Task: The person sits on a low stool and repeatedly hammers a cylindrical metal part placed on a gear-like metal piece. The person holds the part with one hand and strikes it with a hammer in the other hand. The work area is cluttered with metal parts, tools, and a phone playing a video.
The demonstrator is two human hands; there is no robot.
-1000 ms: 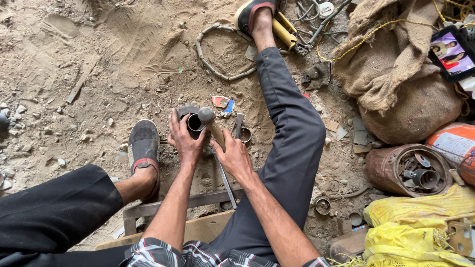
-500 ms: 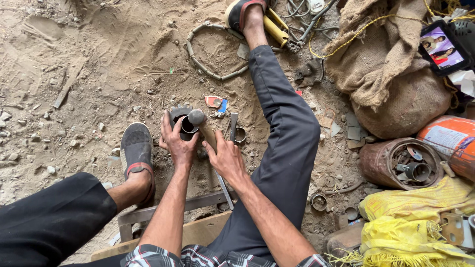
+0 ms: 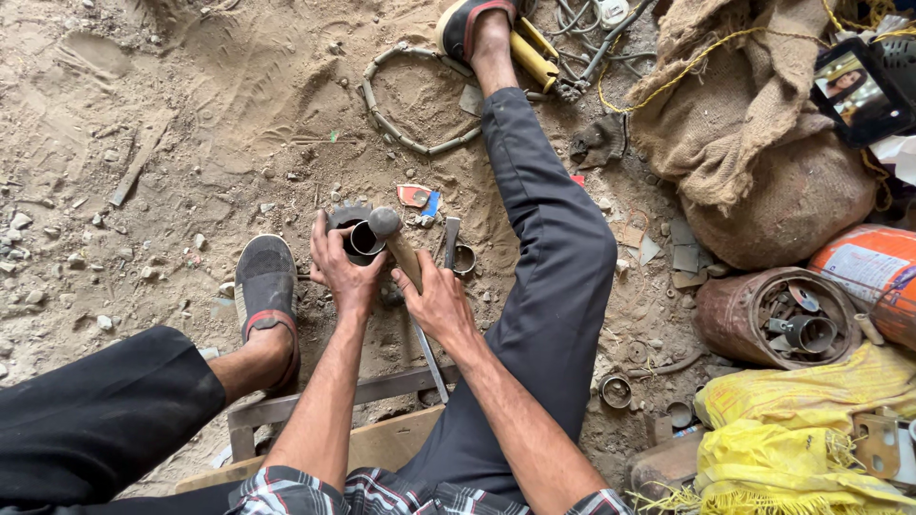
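I sit on sandy ground with my legs spread. My left hand (image 3: pixel 343 272) grips a short dark metal tube (image 3: pixel 361 238), its open end facing up. My right hand (image 3: pixel 434 303) holds a hammer by its wooden handle, with the rounded metal hammer head (image 3: pixel 385 222) resting at the tube's rim. A metal ring (image 3: pixel 464 258) and a flat steel bar (image 3: pixel 450 240) lie on the ground just right of the hands.
My left foot in a grey shoe (image 3: pixel 264 286) rests beside the hands; my right leg (image 3: pixel 544 248) stretches forward. A rusty can of metal parts (image 3: pixel 778 319), burlap sack (image 3: pixel 754 143), yellow bags (image 3: pixel 811 429), a chain loop (image 3: pixel 410 105) and a wooden frame (image 3: pixel 286 410) surround me.
Both hands stay on the tube and hammer. The hammer head has shifted slightly over the tube's rim, and the view has tilted a little.
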